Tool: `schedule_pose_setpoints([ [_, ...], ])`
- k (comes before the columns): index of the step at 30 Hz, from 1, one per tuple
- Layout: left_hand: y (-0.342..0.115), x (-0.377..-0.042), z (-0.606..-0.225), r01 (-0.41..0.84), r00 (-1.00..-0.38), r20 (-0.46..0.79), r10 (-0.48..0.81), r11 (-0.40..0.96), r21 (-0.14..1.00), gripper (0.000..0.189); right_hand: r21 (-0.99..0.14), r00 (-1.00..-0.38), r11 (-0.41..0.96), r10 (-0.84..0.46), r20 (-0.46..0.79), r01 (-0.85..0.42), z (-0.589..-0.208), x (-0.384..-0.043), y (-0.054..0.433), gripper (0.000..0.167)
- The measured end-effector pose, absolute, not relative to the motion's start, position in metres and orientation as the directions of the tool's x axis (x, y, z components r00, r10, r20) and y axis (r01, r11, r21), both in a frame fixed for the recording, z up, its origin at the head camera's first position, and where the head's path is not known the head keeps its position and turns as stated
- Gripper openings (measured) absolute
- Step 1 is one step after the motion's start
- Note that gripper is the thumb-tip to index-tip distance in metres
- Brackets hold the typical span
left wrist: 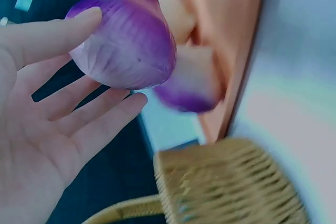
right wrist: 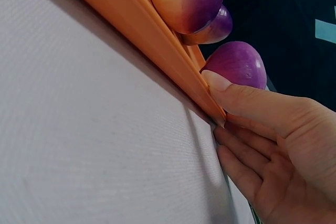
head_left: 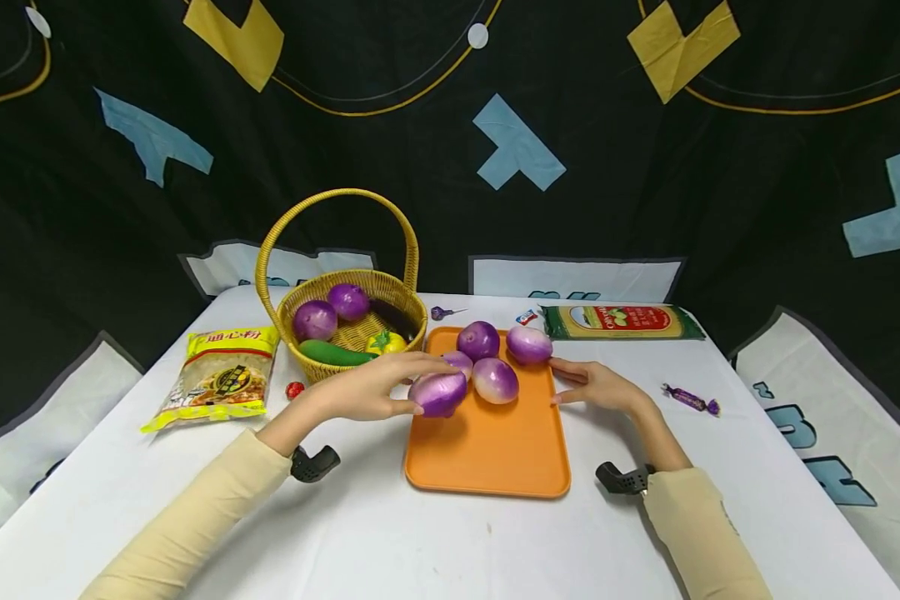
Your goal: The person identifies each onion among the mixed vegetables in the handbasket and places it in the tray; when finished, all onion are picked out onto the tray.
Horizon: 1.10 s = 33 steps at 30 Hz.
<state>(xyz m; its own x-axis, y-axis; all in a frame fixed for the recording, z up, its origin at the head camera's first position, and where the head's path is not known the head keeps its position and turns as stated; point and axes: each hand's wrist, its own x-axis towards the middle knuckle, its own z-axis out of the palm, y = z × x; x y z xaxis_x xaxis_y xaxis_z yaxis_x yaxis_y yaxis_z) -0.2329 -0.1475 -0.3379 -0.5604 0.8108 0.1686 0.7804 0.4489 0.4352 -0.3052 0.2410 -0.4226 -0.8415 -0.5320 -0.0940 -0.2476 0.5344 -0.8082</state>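
Note:
My left hand (head_left: 378, 387) pinches a purple onion (head_left: 438, 394) between thumb and fingers over the left part of the orange tray (head_left: 487, 458). In the left wrist view, the thumb lies on the side of this onion (left wrist: 126, 45). Several more purple-and-white onions sit at the tray's far end, among them a darker one (head_left: 478, 341) and a paler one (head_left: 496, 382). My right hand (head_left: 600, 387) grips the tray's right edge near an onion (head_left: 528, 344) at the far corner. In the right wrist view, its thumb presses the tray rim (right wrist: 173, 72).
Left of the tray stands a wicker basket (head_left: 337, 279) with onions, a cucumber (head_left: 336, 353), an eggplant and a yellow pepper. A yellow food bag (head_left: 225, 375) lies farther left. Behind and right are a green pasta pack (head_left: 621, 322) and a purple-wrapped candy (head_left: 692, 399).

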Motion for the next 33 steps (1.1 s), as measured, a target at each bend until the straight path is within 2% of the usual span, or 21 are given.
schedule_pose_setpoints([
  [2,-0.142,-0.233,-0.345,0.782,-0.549,0.133,0.825,0.451,0.429,0.058,-0.81,-0.84,0.53,-0.535,-0.087,-0.253,-0.422,-0.305,0.241,0.072],
  [6,-0.134,-0.236,-0.355,0.762,-0.573,0.091,0.815,0.488,0.426,0.06,-0.807,-0.841,0.533,-0.533,-0.087,-0.255,-0.424,-0.306,0.242,0.072],
  [16,-0.127,-0.243,-0.365,0.756,-0.599,0.09,0.795,0.526,0.39,0.062,-0.804,-0.844,0.535,-0.531,-0.081,-0.259,-0.425,-0.307,0.24,0.073],
  [23,-0.133,-0.24,-0.362,0.724,-0.64,0.04,0.767,0.586,0.364,0.061,-0.804,-0.838,0.534,-0.539,-0.084,-0.262,-0.426,-0.308,0.242,0.073],
  [27,-0.141,-0.241,-0.358,0.719,-0.655,0.06,0.753,0.598,0.354,0.057,-0.806,-0.842,0.533,-0.533,-0.082,-0.259,-0.424,-0.306,0.243,0.073],
  [33,-0.156,-0.244,-0.353,0.726,-0.658,0.154,0.737,0.567,0.39,0.051,-0.808,-0.843,0.532,-0.532,-0.085,-0.254,-0.423,-0.305,0.243,0.073],
])
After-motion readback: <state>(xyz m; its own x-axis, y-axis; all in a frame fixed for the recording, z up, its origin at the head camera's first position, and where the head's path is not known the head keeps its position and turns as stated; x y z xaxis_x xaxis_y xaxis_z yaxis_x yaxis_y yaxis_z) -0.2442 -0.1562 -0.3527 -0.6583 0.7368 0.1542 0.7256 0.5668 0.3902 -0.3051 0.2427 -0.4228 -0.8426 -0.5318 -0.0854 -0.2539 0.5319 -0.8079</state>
